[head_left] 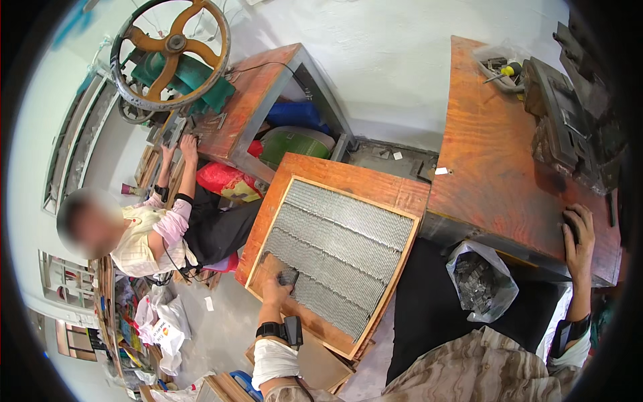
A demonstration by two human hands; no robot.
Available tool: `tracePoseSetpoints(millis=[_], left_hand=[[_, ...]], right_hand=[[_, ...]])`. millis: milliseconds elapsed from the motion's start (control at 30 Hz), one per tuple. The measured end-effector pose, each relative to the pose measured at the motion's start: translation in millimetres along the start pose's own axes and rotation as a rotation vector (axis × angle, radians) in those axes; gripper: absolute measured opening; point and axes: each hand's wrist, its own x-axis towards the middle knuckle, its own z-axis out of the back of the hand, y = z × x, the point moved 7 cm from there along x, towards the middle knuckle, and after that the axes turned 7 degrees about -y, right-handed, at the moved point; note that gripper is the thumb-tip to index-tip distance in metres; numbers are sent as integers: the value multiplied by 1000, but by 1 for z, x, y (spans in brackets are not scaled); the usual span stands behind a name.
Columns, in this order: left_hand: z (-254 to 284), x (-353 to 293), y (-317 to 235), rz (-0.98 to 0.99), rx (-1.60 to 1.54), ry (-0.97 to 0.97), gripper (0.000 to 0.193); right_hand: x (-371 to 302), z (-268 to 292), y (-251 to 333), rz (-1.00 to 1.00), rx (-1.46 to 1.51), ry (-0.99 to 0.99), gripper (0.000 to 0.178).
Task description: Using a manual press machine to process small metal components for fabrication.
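Observation:
My left hand (273,285) is closed over the lower left part of a shallow wooden tray (358,188). Between its fingers is a small dark grey block (289,276), perhaps a stack of thin pieces. Rows of small grey metal pieces (341,234) fill most of the tray; bare wood shows around my left hand. At the right, my right hand (580,240) rests at the edge of the wooden table (489,167), fingers curled around a small dark thing (571,230) that I cannot make out. On my lap sits a clear plastic bag (481,281) of loose grey metal pieces.
A dark machine (569,114) stands on the right table beside a bowl (502,74) holding a yellow-handled tool. At the left, another person (154,234) works at a press with a large handwheel (175,44). White bags (164,328) and stacked boards (218,388) lie on the floor.

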Motion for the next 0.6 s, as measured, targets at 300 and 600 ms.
tracePoseSetpoints(millis=[300,600], left_hand=[[42,-4,-71,283,-580,-37,41],[22,-115,-524,-845,-348,456,44]], right_hand=[[4,16,11,-1,-37,-64,25],[5,24,14,27,77,-106,26]])
